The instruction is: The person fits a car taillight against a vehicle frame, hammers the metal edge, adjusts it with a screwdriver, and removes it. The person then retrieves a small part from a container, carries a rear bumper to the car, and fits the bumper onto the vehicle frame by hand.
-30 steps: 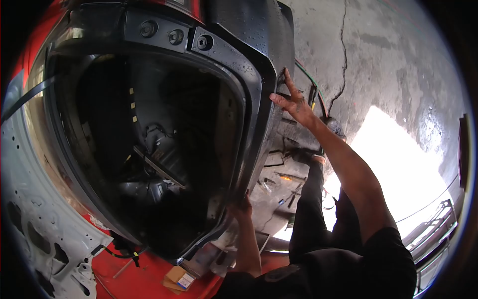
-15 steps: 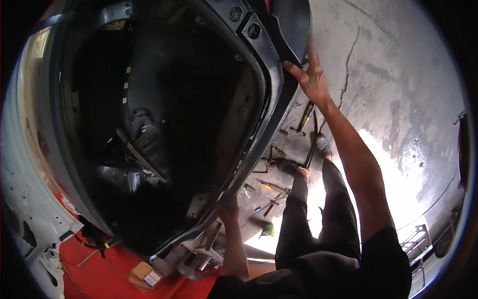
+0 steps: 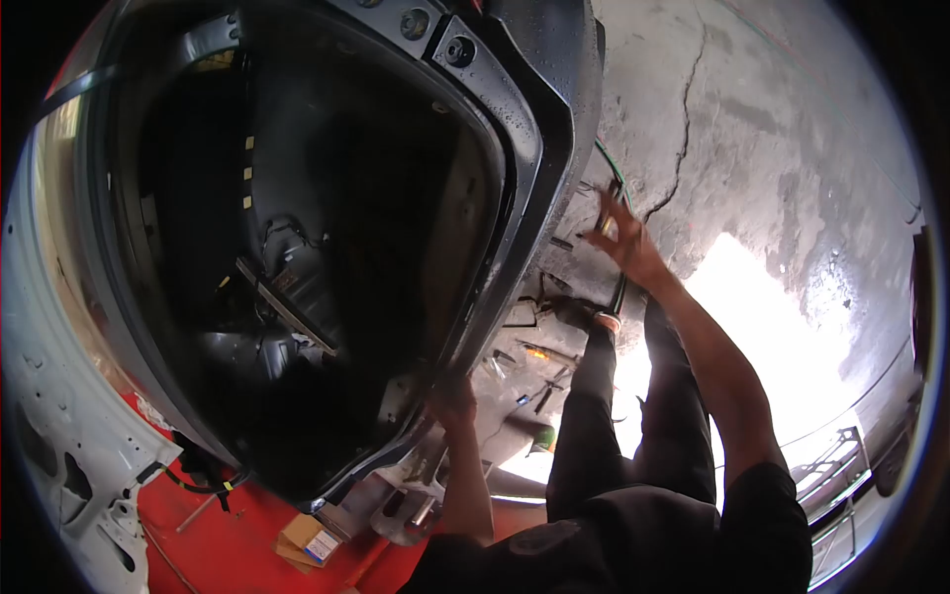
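A dark car body section (image 3: 554, 109) with water drops on its upper part frames a large dark opening. My left hand (image 3: 453, 401) is against the lower right rim of this opening, its fingers hidden in shadow and by the edge. Off the body's right side, my right hand (image 3: 625, 243) hangs in the air over the floor, fingers apart and holding nothing. Inside the opening lie a metal bar (image 3: 287, 307) and some wiring (image 3: 287, 230).
Tools, among them a hammer-like one (image 3: 550, 389), lie on the concrete floor (image 3: 732, 148) near my feet. A pale metal panel (image 3: 49, 346) stands at the left. Cardboard pieces (image 3: 302, 543) rest on a red surface (image 3: 228, 535). A metal rack (image 3: 841, 475) is at the lower right.
My right hand has come off the dark body's edge and moved down toward me. My left hand stays at the rim. The view has shifted, first one way and then partly back.
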`<state>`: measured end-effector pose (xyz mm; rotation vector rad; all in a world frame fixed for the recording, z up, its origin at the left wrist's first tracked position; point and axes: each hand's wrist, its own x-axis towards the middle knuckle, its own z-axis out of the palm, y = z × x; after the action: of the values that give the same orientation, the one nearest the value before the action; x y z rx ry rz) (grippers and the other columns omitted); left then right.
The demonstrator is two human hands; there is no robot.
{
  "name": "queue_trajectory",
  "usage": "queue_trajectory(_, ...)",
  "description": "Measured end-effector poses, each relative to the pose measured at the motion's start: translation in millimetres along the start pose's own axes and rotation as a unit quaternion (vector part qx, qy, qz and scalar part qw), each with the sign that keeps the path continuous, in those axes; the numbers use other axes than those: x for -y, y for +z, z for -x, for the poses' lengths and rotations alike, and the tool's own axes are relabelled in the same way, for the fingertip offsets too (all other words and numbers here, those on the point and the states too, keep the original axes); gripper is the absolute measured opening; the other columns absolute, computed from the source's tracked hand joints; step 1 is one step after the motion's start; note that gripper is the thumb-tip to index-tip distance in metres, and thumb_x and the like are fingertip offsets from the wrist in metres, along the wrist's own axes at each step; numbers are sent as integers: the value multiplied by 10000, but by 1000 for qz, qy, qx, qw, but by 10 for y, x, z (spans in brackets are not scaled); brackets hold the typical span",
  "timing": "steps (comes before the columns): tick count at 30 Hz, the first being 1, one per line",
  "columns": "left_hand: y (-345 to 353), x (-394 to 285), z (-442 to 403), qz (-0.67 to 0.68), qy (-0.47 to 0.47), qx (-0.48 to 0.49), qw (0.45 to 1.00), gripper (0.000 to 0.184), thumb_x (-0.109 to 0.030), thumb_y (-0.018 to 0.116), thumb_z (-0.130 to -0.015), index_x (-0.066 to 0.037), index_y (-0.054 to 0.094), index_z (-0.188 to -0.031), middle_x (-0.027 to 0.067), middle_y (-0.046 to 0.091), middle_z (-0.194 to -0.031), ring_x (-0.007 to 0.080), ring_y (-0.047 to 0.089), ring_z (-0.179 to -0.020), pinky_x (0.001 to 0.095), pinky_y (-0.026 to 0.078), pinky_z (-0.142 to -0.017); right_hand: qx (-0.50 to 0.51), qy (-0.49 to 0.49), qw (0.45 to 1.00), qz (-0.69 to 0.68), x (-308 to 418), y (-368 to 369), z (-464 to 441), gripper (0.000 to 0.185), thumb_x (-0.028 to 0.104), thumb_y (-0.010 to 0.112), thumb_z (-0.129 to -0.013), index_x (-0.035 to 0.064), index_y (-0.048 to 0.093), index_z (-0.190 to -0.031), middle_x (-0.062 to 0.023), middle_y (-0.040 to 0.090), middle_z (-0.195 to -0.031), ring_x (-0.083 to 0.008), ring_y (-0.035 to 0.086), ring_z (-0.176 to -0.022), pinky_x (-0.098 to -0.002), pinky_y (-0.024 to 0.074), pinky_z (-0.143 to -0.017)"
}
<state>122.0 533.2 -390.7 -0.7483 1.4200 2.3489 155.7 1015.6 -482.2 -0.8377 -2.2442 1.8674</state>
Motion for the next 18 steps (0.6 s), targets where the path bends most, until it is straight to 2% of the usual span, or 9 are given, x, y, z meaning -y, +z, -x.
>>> queue_trajectory(1, 10, -8, 10, -10, 4, -11, 1000, 527, -411, 637, -907, -101, 638, -1333, 109, 672, -1314, 306, 635, -1213, 547, 378, -1143, 136, 122, 983, 10, 401, -262, 358, 694, 363, 747, -891, 134, 488, -1493, -236, 622, -1317, -292, 599, -1257, -413, 481, -1043)
queue_trajectory(2, 125, -2, 68, -2, 14, -11, 1000, 511, -408, 634, -911, -98, 646, -1318, 111, 677, -1303, 308, 641, -1201, 544, 382, -1141, 241, 141, 960, 29, 207, -271, 727, 684, 365, 763, -879, 126, 519, -1472, -164, 680, -1198, -244, 650, -1116, -379, 512, -958)
queue_trajectory(5, 162, 21, 63, 34, 31, -8, 999, 447, -380, 628, -925, -89, 670, -1261, 113, 695, -1260, 320, 664, -1144, 558, 424, -1106, 500, 85, 844, 173, -34, -478, 1949, 617, 446, 722, -880, 123, 597, -1391, -151, 715, -1066, -305, 689, -987, -366, 536, -895)
queue_trajectory(6, 128, 13, 129, 54, 15, -17, 998, 450, -400, 635, -936, -99, 665, -1269, 113, 702, -1233, 330, 670, -1124, 581, 463, -1070, 593, -27, 763, 255, -136, -513, 2320, 631, 451, 696, -889, 111, 573, -1407, -160, 727, -1032, -331, 700, -953, -371, 555, -858)
queue_trajectory(9, 236, 23, 29, 53, 6, -57, 997, 497, -468, 627, -946, -107, 644, -1288, 119, 700, -1216, 333, 671, -1110, 593, 490, -1046, 583, 126, 776, 206, 615, -701, 2477, 390, 367, 688, -879, 92, 713, -1155, -149, 717, -907, -328, 695, -828, -407, 554, -758)
queue_trajectory(11, 35, 82, 85, 39, 25, -52, 998, 521, -482, 640, -936, -107, 633, -1298, 127, 691, -1228, 338, 661, -1126, 589, 489, -1049, 568, 91, 802, 159, 746, -749, 2600, 197, 245, 688, -852, 119, 767, -982, -115, 691, -790, -310, 671, -740, -430, 522, -686)
queue_trajectory(12, 9, 80, 192, 40, 26, -50, 998, 531, -479, 656, -924, -106, 629, -1302, 131, 686, -1235, 342, 654, -1137, 588, 486, -1051, 612, -8, 747, 259, 726, -756, 2657, 290, 282, 649, -898, 53, 745, -748, -167, 722, -852, -286, 705, -764, -421, 558, -716)
queue_trajectory(14, 55, 52, 138, 79, 11, -8, 997, 554, -432, 730, -876, -100, 625, -1306, 138, 677, -1254, 354, 631, -1173, 588, 465, -1059, 635, -106, 754, 126, 605, -792, 2644, 179, 223, 651, -906, 71, 747, -901, -133, 705, -825, -267, 682, -744, -404, 524, -686)
queue_trajectory(18, 21, 104, 126, 114, 7, -32, 993, 518, -443, 675, -920, -78, 627, -1285, 161, 683, -1220, 360, 643, -1142, 592, 469, -1055, 658, 22, 751, 54, 624, -1044, 2781, 213, 216, 628, -963, 74, 727, -1088, -109, 700, -837, -219, 680, -768, -369, 532, -710)
